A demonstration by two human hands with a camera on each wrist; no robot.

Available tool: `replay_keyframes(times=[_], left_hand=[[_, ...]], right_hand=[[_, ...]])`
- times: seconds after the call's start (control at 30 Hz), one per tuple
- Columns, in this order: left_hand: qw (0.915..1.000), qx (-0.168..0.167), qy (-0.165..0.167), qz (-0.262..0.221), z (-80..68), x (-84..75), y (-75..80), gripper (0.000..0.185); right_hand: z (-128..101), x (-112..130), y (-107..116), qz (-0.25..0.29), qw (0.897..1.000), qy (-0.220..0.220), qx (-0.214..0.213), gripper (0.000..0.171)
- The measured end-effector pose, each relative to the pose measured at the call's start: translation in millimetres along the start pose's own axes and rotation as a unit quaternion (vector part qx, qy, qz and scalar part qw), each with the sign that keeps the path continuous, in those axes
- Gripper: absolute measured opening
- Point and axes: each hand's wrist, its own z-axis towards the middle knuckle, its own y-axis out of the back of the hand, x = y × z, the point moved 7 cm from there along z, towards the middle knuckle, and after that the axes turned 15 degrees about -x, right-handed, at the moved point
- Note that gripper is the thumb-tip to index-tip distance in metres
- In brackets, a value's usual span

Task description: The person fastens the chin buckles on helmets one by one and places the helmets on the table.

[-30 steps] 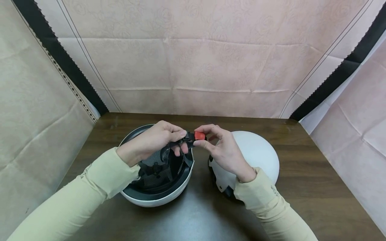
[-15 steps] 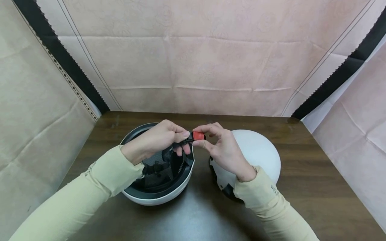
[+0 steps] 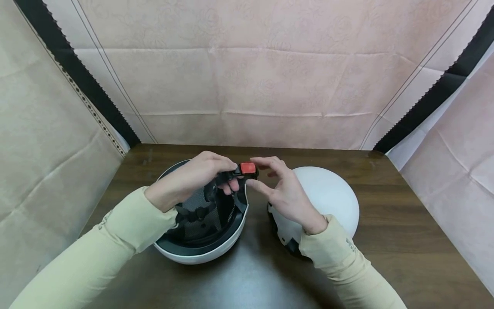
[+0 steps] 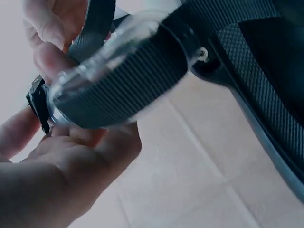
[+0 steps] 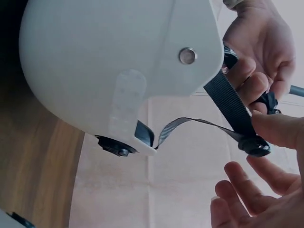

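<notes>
Buckle being held.
The left hand, over the helmet, is pinching the buckle's near end, seemingly steadying it; the right hand is hovering just beside, finger and thumb apart.

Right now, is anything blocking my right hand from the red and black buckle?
Nothing visible. In the head view, your right hand is right beside the buckle; your left hand holds it from the opposite side, and the right-hand white helmet sits outside that gap.
</notes>
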Motion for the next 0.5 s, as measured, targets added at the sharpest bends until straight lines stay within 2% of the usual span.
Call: replay_keyframes(times=[0.17,0.27,0.3,0.4,0.5], left_hand=[[0.9969,-0.057,0.007,0.054,0.5,4.9,11.6,0.031],[0.9927,-0.073,0.01,0.096,-0.7,9.4,17.4,0.031],[0.9905,-0.077,0.01,0.114,-1.1,10.8,19.1,0.031],[0.9797,-0.09,0.017,0.178,-2.0,16.2,24.8,0.033],[0.9641,-0.09,0.017,0.249,-3.3,21.9,28.9,0.033]], right_hand=[[-2,18,2,0.006,1.0,-0.018,-0.01,0.033],[-4,30,3,0.007,0.999,-0.03,-0.015,0.029],[-4,25,2,0.008,0.999,-0.033,-0.016,0.028],[-4,10,-1,0.006,0.999,-0.039,-0.014,0.029],[-4,-6,-5,0.0,0.999,-0.042,-0.008,0.029]])
